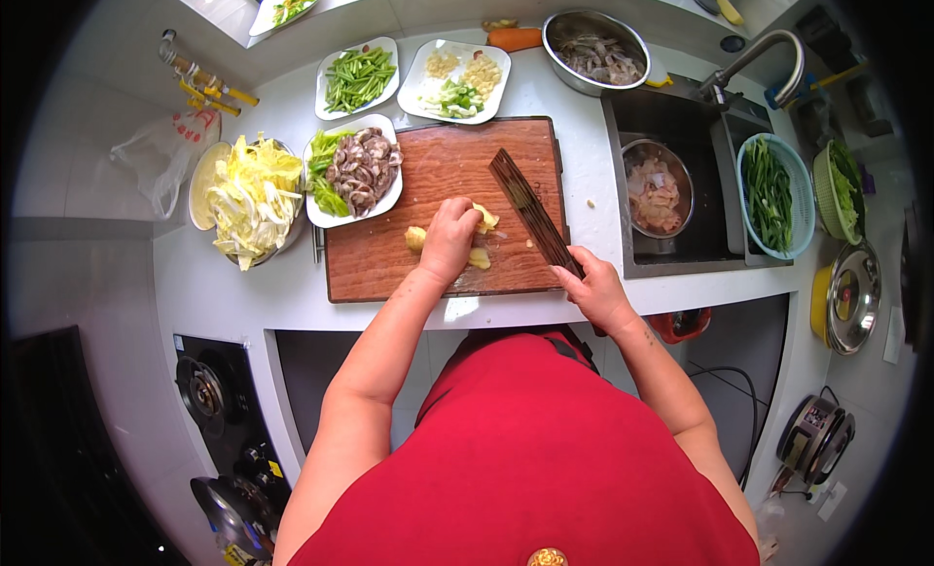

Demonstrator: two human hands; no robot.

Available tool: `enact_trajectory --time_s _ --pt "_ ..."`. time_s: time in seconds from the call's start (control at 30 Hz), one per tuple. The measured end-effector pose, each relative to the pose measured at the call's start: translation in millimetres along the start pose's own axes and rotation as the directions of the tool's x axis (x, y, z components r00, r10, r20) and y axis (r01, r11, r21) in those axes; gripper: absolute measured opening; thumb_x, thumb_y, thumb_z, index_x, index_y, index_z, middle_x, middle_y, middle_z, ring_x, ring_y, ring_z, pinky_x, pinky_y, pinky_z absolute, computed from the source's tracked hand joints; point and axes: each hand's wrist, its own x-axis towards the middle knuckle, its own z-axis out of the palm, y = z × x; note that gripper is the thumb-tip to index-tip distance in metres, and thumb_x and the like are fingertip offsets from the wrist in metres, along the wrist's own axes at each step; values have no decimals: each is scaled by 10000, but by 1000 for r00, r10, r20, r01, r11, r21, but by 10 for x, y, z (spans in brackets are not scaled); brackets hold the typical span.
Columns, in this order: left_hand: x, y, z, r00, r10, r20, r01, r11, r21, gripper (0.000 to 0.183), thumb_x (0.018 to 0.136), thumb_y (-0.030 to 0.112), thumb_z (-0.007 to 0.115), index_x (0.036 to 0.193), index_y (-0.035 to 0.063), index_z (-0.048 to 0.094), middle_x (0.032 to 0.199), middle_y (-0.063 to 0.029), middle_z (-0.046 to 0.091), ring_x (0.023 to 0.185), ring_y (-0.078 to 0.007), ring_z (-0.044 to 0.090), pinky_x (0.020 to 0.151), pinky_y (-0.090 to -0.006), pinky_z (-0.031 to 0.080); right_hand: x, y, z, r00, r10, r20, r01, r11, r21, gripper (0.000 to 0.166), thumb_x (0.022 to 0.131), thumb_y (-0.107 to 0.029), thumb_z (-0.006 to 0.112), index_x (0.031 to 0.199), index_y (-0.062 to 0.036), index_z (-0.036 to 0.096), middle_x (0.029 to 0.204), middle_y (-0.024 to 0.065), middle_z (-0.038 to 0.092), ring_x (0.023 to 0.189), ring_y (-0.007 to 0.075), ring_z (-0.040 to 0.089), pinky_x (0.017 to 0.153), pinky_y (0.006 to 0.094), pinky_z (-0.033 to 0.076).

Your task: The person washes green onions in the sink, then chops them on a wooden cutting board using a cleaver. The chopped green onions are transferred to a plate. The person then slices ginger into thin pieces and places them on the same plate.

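On the wooden cutting board (452, 157) lie pieces of what looks like peeled ginger (479, 258). My left hand (450, 234) has its fingertips on a yellow ginger piece (485, 219) near the board's middle. A knobbly ginger piece (415, 238) lies just left of that hand. My right hand (595, 285) grips a cleaver (533, 208) at its handle end, by the board's front right corner. The dark, shiny blade points up and to the left over the board. Its handle is mostly hidden by my fingers.
Plates of sliced meat with greens (390, 194), green stalks (321, 102) and minced aromatics (408, 102) border the board. A bowl of cabbage (295, 234) stands left, a steel bowl of shrimp (562, 73) behind. At right, the sink (657, 268) holds a bowl of raw meat (657, 235) and a blue basket (805, 201).
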Motion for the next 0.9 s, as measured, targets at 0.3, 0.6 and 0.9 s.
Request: enact_trajectory --time_s 0.3,0.6,0.9 --pt "-165 78 -464 996 -32 77 44 987 -153 72 787 42 621 857 55 613 876 -78 628 841 -280 574 745 -369 472 -47 19 -20 999 47 -7 -46 993 108 295 885 -231 638 1086 -19 592 625 65 589 520 118 555 510 275 451" --pt "-434 215 -286 996 -52 67 56 997 -48 159 758 75 684 908 48 638 993 -97 597 938 -295 550 806 -382 459 -45 -46 70 996 63 57 -73 977 198 299 889 -151 640 1109 33 553 708 16 579 519 74 521 475 228 441" --pt "-505 395 -87 999 -40 5 39 994 106 300 691 173 743 956 103 621 1053 -64 565 1031 -294 502 887 -432 386 68 28 -45 991 -121 -55 120 993 -13 265 878 -172 646 1081 -8 598 702 63 633 550 112 567 529 266 469"
